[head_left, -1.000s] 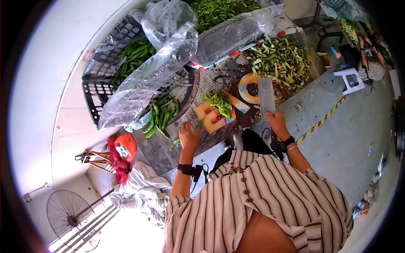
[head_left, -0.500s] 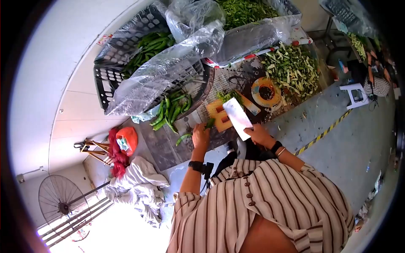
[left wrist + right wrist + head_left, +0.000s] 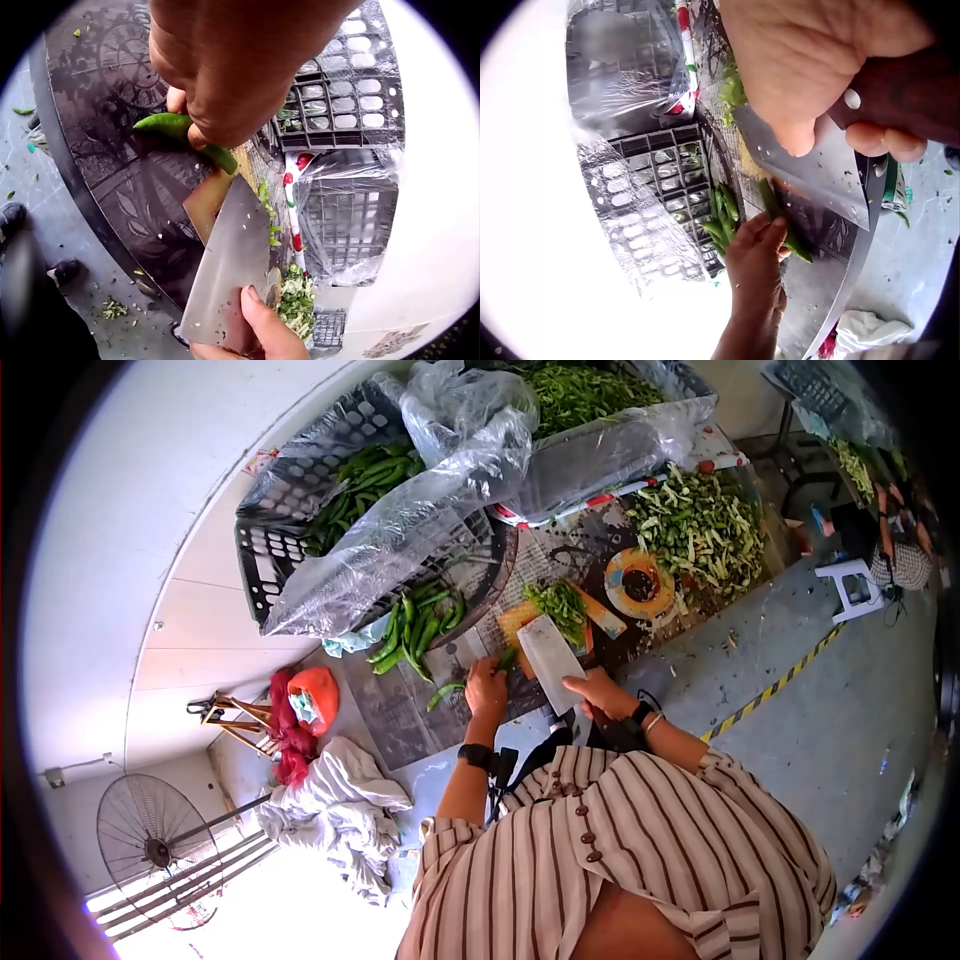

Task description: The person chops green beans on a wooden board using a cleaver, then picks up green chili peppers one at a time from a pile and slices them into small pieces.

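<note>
My left hand [image 3: 487, 690] pinches a green chili pepper [image 3: 169, 125] low over the dark tabletop, thumb on one side and fingers on the other. In my right hand [image 3: 603, 695] is a cleaver [image 3: 552, 660], gripped by its dark wooden handle [image 3: 904, 94]. The broad blade slants, its tip close to one end of the pepper in the left wrist view. Sliced green pepper [image 3: 562, 607] lies in a small heap just beyond the blade. Left of my left hand are a loose whole pepper [image 3: 443, 695] and a bunch of whole peppers [image 3: 415, 630].
Black plastic crates [image 3: 262, 575] draped in clear plastic [image 3: 390, 570] line the table's far side, holding whole and shredded peppers. A large heap of cut pepper [image 3: 700, 535] covers the right end. A white stool [image 3: 850, 588] and another person [image 3: 900, 550] are farther right.
The cleaver has swung left from beside the large cut heap to near my left hand, its blade turning. My left hand has taken hold of a pepper. The head view has shifted slightly.
</note>
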A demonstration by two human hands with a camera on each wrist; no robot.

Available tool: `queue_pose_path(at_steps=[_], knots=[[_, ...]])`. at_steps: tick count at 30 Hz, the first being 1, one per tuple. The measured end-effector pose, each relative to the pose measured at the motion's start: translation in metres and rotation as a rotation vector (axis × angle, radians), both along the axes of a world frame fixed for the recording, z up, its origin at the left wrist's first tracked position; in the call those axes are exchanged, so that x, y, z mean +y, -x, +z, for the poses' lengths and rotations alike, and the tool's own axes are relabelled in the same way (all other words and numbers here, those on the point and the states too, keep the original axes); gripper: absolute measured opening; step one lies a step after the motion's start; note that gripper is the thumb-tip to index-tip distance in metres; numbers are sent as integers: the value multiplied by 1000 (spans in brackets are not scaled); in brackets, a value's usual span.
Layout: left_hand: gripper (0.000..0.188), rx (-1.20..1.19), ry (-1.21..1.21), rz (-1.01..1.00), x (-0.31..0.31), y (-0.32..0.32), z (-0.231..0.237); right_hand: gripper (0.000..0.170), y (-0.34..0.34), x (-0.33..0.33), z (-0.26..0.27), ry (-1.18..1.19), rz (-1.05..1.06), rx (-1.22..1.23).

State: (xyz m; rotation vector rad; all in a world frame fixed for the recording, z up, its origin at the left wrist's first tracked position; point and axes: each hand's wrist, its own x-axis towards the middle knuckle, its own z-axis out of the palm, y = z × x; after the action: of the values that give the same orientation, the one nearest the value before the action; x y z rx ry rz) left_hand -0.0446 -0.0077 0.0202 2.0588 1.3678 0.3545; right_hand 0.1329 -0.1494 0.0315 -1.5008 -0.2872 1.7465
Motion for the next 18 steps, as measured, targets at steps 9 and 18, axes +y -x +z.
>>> queue_pose_path(at_steps=[9, 18], knots=[[16, -10, -21, 10, -2, 0, -3, 33, 1, 5, 11, 10, 27, 75], [18, -48, -62, 19, -3, 1, -9, 33, 1, 7, 6, 18, 35, 90]])
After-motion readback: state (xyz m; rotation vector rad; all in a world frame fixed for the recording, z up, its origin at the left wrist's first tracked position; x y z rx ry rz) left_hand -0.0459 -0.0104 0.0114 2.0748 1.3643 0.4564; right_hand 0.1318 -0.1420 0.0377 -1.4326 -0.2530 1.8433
